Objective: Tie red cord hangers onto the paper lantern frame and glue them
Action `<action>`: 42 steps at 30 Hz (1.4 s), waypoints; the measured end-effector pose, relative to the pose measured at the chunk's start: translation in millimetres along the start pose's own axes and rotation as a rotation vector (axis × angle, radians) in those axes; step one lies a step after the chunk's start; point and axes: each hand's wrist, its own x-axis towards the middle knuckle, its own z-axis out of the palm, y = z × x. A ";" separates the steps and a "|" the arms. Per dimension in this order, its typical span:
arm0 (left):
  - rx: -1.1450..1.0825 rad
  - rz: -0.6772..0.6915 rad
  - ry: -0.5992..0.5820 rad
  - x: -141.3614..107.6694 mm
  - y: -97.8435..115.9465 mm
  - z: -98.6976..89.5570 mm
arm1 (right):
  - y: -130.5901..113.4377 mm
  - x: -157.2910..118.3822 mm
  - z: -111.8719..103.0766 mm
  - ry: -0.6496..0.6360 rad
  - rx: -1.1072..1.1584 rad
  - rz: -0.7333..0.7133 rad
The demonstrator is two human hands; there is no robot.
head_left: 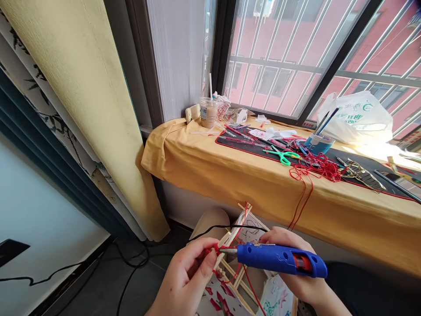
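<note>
My right hand (292, 245) is wrapped round a blue hot glue gun (266, 259). The gun's metal nozzle points left, at or very near the red string knot by my left fingertips. Thumb and fingers of my left hand (190, 267) pinch the red string (216, 248) at the corner of a wooden stick frame (241, 278). Painted panels sit in this frame, one with red patches (223, 298), another with green and pink marks (278, 296). Part of the frame is hidden behind my hands and the gun.
A ledge with a yellow cloth (197, 153) runs below the window. It bears green-handled scissors (283, 154), tangled red yarn (329, 166), a blue cup with brushes (319, 142), a drink cup (208, 112) and a plastic bag (358, 116). A black cord (213, 227) crosses behind my hands.
</note>
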 end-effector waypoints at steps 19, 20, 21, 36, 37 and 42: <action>0.064 0.094 -0.062 -3.1 -2.4 -1.1 | -4.9 -0.6 -5.9 -0.004 0.204 0.148; 0.062 0.091 -0.065 -3.2 -2.7 -1.2 | -5.0 -0.4 -5.9 -0.005 0.205 0.150; 0.060 0.086 -0.070 -3.2 -2.8 -1.2 | -5.0 -0.1 -5.9 -0.010 0.201 0.152; 0.040 0.087 -0.069 -3.5 -5.2 -3.1 | -7.2 3.2 -6.6 -0.028 0.172 0.175; 0.051 0.092 -0.066 -3.8 -5.0 -3.1 | -7.5 3.4 -6.7 -0.027 0.171 0.174; 0.178 0.129 -0.047 -4.1 -4.3 -3.1 | -6.5 1.5 -6.5 -0.032 0.141 0.190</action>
